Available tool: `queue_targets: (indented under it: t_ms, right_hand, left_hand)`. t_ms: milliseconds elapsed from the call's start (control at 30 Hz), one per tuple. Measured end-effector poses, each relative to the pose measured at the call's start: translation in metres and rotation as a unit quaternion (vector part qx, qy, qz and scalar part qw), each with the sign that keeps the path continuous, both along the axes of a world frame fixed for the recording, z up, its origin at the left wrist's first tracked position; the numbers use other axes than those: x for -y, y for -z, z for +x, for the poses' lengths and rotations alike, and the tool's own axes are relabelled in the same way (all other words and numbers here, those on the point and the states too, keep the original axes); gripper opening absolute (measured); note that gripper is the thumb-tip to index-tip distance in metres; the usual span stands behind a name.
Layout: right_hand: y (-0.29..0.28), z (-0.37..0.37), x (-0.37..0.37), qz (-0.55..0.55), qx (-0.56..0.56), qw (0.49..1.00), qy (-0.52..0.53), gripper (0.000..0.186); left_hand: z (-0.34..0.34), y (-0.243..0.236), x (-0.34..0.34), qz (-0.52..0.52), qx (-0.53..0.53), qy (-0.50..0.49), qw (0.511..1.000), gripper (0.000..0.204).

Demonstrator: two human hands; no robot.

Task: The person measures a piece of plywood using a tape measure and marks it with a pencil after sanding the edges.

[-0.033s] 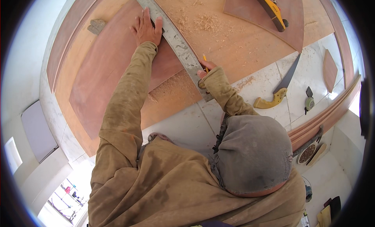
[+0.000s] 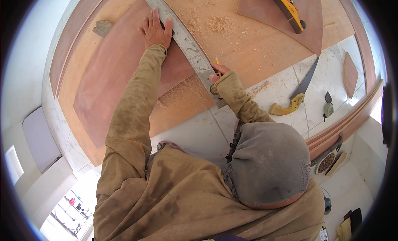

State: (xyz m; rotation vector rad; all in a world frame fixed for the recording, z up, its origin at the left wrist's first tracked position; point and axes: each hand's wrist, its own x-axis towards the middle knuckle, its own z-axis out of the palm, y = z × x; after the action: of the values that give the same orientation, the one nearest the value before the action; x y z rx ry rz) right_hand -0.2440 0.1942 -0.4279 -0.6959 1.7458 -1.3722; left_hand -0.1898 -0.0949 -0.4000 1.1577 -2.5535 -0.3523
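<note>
A long metal straightedge (image 2: pixel 188 42), spotted with grey stains, lies slantwise over a reddish-brown wooden panel (image 2: pixel 120 75) with a curved edge. My left hand (image 2: pixel 158 33) is spread flat on the panel, its thumb at the straightedge. Near the straightedge's lower end, my right hand (image 2: pixel 219 72) is closed around a yellow pencil (image 2: pixel 217 61), whose end sticks up above the fingers. That hand's fingers are partly hidden by the sleeve. A round hole shows in the straightedge beside it.
Wood shavings (image 2: pixel 222 23) litter the lighter board (image 2: pixel 257 60). At the right are a hand plane (image 2: pixel 288 11), a handsaw (image 2: pixel 300 89), a tape measure (image 2: pixel 328 110) and stacked wooden strips (image 2: pixel 344 125). A stone-like chunk (image 2: pixel 103 28) sits at left. A rounded grey cloth shape (image 2: pixel 269 164) covers part of my right arm.
</note>
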Motion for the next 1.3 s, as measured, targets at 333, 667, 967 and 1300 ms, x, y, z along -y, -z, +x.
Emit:
queue_targets:
  t_ms: [333,667,967,1300]
  right_hand:
    - [0.003,0.000,-0.001,-0.007,0.004,1.000,0.000,0.046]
    - [-0.001,0.001,-0.001,-0.001,0.010,1.000,0.002,0.047]
    - [-0.003,-0.003,-0.001,-0.005,-0.018,1.000,-0.009,0.046]
    - [0.003,-0.002,-0.002,-0.010,-0.008,1.000,-0.008,0.046]
  left_hand:
    - [0.001,-0.001,-0.002,-0.001,-0.009,0.007,1.000,0.075]
    - [0.000,0.000,-0.001,-0.001,-0.011,0.006,1.000,0.074]
    - [-0.001,0.000,-0.002,-0.002,-0.012,0.007,1.000,0.073]
    - [0.001,0.001,-0.002,-0.001,-0.014,0.014,1.000,0.073]
